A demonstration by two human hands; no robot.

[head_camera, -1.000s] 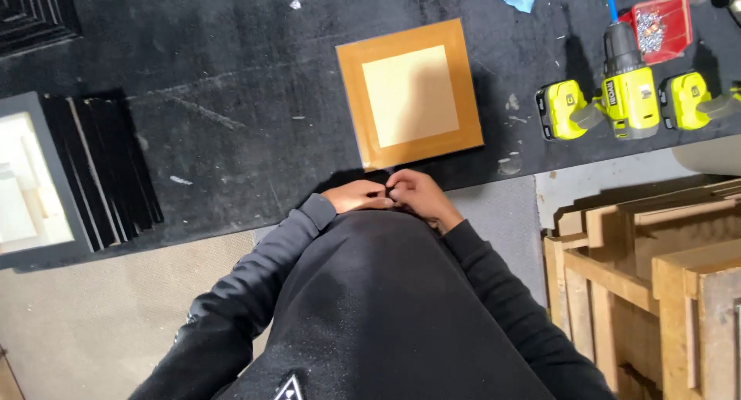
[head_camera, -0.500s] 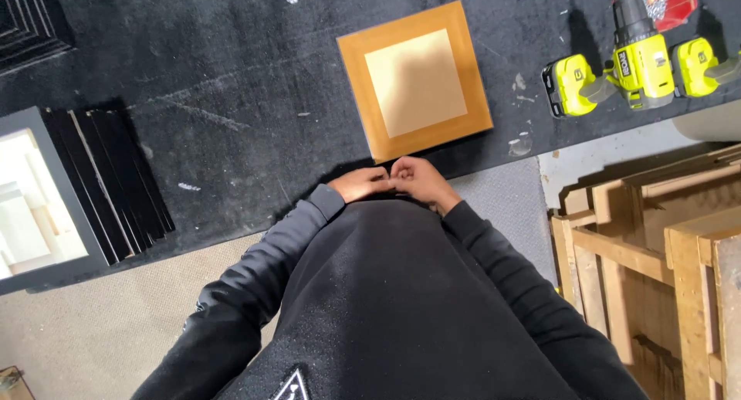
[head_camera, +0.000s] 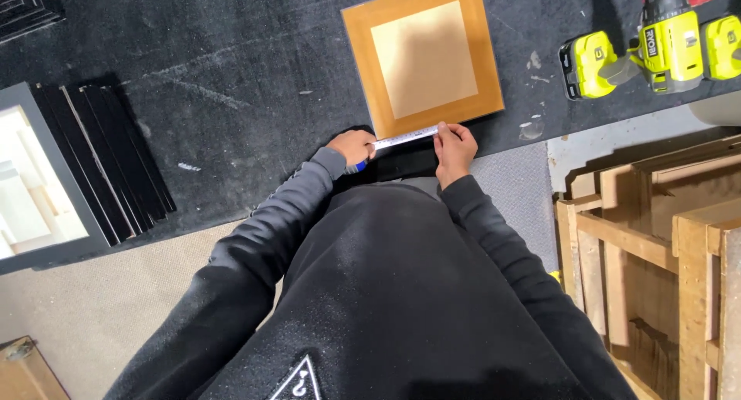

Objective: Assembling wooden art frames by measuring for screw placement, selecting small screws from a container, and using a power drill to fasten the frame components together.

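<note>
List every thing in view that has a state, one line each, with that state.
Tape measure: pulled out, blade lying along the near edge of the frame.
Wooden frame: flat on the dark table.
Left hand: closed on the tape's case end.
Right hand: pinching the blade's far end.
Yellow drill: lying on the table, untouched.
Black strips: stacked side by side, leaning.

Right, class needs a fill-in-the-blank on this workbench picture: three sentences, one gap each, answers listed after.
1. Both hands stretch a tape measure along the near edge of a square wooden ____.
2. The left hand grips the tape's case; the right hand pinches the ____ end.
3. The cordless drill at the far right is mostly ____ in colour.

Missing words: frame; free; yellow
</note>
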